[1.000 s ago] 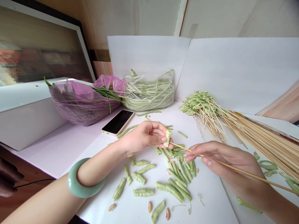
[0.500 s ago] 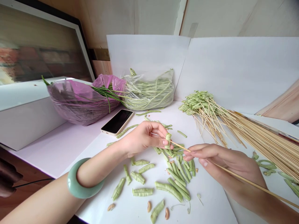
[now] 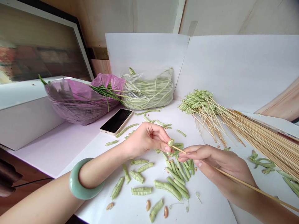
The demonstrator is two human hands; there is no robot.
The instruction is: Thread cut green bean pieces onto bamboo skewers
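Inspected from my remote station: the left hand (image 3: 146,140) grasps a short, pale green bean piece (image 3: 171,142) between thumb and fingers, over the middle of the white-topped bench (image 3: 58,149). The right hand (image 3: 217,161) holds a long, thin, pale wooden skewer (image 3: 243,180), which slants from the piece towards the near right corner.

Change noted: the piece, upright a moment ago, now presents its end to my view, and the right fingertips have closed in on it, leaving less skewer exposed between the hands. I judge this to be a firmer seating of the piece on the skewer; how deep the tip sits, I cannot tell.

Loose green bean segments (image 3: 167,188) and brown kidney-shaped seeds (image 3: 148,205) lie below the hands, towards the near edge. Towards the far edge stand a translucent purple plastic bag (image 3: 79,102) and a clear plastic bag of long beans (image 3: 149,93), with a black-screened phone (image 3: 116,120) in front. A heap of green bean pieces on skewers (image 3: 197,99) lies far right, beside a bundle of bare wooden skewers (image 3: 263,137) reaching the right edge
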